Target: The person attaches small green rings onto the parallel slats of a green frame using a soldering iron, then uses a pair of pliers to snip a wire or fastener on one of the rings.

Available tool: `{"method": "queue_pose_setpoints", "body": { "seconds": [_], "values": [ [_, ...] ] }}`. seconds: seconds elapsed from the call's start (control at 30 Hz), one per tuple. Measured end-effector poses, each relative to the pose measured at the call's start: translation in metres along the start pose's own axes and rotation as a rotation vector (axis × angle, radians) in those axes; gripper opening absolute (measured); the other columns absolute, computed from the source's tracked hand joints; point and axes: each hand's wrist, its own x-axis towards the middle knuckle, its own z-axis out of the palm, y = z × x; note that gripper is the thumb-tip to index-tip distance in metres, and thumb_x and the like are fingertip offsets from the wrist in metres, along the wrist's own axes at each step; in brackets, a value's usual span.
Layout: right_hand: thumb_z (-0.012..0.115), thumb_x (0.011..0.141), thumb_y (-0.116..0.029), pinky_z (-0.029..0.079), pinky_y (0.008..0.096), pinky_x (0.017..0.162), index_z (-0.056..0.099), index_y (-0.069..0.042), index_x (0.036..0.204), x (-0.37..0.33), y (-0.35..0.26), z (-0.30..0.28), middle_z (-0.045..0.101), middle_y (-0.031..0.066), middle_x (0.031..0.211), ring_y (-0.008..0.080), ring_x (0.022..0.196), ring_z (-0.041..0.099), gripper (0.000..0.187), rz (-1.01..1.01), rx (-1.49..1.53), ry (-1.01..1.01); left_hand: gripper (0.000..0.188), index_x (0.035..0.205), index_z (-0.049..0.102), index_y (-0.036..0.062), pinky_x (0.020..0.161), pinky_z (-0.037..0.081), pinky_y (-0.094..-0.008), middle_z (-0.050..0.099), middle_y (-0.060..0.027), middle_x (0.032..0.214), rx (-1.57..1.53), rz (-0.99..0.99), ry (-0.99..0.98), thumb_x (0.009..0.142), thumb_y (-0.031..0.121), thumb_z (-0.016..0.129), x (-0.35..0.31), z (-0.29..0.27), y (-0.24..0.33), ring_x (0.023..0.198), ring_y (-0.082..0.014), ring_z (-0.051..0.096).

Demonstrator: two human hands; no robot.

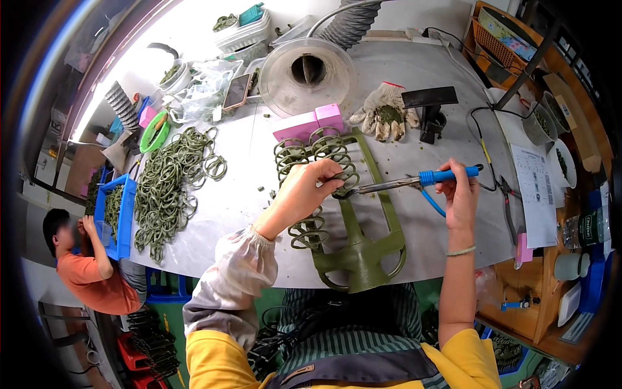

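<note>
My left hand (301,191) pinches a green ring (348,183) between thumb and fingertips, over the left side of a green frame (359,259) with a cone-shaped base. My right hand (459,194) is closed around the blue handle of a soldering iron (389,185). Its metal tip points left and meets the spot by my left fingertips; whether it touches the ring is hidden. Several green rings (310,232) stand in rows along the frame's left side. At the frame's far end lie pink blocks (304,125).
A heap of green rings (165,188) lies at left, near a green basket (154,131). Beyond the frame are a clear funnel-shaped hood (275,81), a stained glove (383,113) and a black stand (430,107). Pliers (507,201) lie right. A person in orange (97,272) sits at far left.
</note>
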Motion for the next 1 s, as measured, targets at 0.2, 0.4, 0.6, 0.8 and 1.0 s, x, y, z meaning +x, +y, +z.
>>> {"method": "queue_pose_setpoints", "body": {
  "seconds": [0.2,0.4,0.6,0.8,1.0],
  "values": [
    [0.066,0.088,-0.022,0.047,0.0226,0.051,0.065,-0.002,0.082,-0.003,-0.023,-0.005,0.064,0.0057,0.072,0.0104,0.051,0.057,0.021,-0.08,-0.069,0.03,0.023,0.104,0.064,-0.0019,0.074,0.051,-0.0293,0.069,-0.0089,0.088,-0.012,-0.01,-0.01,0.085,0.009,0.071,-0.001,-0.003,-0.001,0.082,-0.016,0.067],
    [0.068,0.087,-0.026,0.046,0.0211,0.052,0.065,-0.005,0.081,-0.007,-0.037,-0.016,0.064,0.0045,0.073,0.0097,0.053,0.055,0.022,-0.06,-0.169,0.09,0.024,0.106,0.062,-0.001,0.076,0.051,-0.0303,0.069,-0.01,0.093,-0.005,0.108,0.017,0.086,0.009,0.07,-0.003,-0.007,-0.004,0.085,-0.0184,0.066],
    [0.068,0.087,-0.026,0.044,0.0188,0.052,0.064,-0.007,0.079,-0.01,-0.04,-0.019,0.063,0.0039,0.074,0.008,0.053,0.053,0.022,-0.059,-0.073,0.038,0.022,0.106,0.061,0.0042,0.085,0.051,-0.0351,0.065,-0.0119,0.098,0.308,-0.12,0.439,0.086,-0.003,0.056,-0.054,-0.097,-0.109,0.09,-0.0242,0.065],
    [0.067,0.088,-0.027,0.044,0.0187,0.053,0.064,-0.007,0.078,-0.015,-0.041,-0.012,0.063,0.004,0.073,0.007,0.053,0.052,0.023,-0.054,-0.089,0.005,0.029,0.107,0.061,0.0053,0.084,0.05,-0.044,0.057,-0.017,0.109,0.977,-0.762,0.464,0.083,0.018,0.069,-0.166,-0.149,-0.214,0.101,-0.0366,0.058],
    [0.066,0.088,-0.027,0.044,0.0186,0.052,0.064,-0.007,0.077,-0.017,-0.042,-0.011,0.063,0.0036,0.072,0.0069,0.052,0.052,0.023,-0.067,-0.113,0.006,0.009,0.087,0.066,0.0039,0.076,0.051,-0.0418,0.061,-0.0121,0.096,0.586,-0.419,0.424,0.081,0.01,0.068,-0.157,-0.119,-0.181,0.086,-0.0341,0.063]
  ]
}}
